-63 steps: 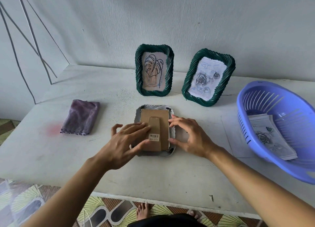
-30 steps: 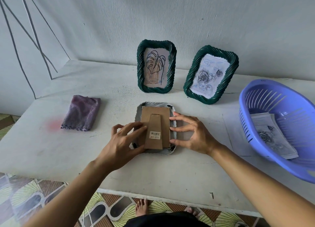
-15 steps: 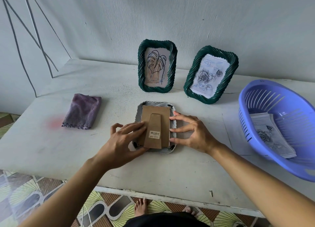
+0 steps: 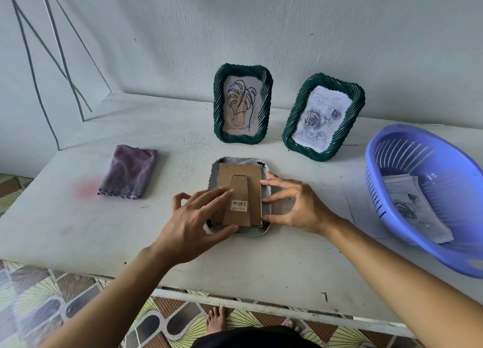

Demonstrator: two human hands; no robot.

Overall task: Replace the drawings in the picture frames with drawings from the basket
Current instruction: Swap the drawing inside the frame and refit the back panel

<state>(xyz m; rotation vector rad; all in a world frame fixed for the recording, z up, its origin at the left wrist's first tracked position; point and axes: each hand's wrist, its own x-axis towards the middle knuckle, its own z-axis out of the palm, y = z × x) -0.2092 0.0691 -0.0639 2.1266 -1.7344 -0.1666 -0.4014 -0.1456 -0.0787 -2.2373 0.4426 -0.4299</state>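
Working on frame [image 4: 240, 161] lying face-down mid-desk [image 4: 261, 264], just in front of leaf frame [image 4: 218, 104] and rose frame [image 4: 317, 155], w/ cardboard back [image 4: 239, 171] and its folded stand facing up. Pressing left hand [image 4: 193, 222] flat on the back, fingers straight, thumb along near edge, clasping nothing. Touching right edge w/ right hand [image 4: 295, 206], fingers spread and fairly straight, thumb by near-right corner, not closed round anything. Prob. at the tab-release step (small dark clips [image 4: 259, 163] at corners, can't tell if turned). Expect light, stiff frame w/ ribbed rim, easy to grip by long sides. Treat back as thin card: bends if pried at one corner, so lift evenly from an edge. Keep flat in case of glass underneath (not visible). Replacement drawings [image 4: 418, 217] waiting in blue basket [image 4: 418, 151] at right: prob. thin, floppy paper, so take by an edge, not the middle.
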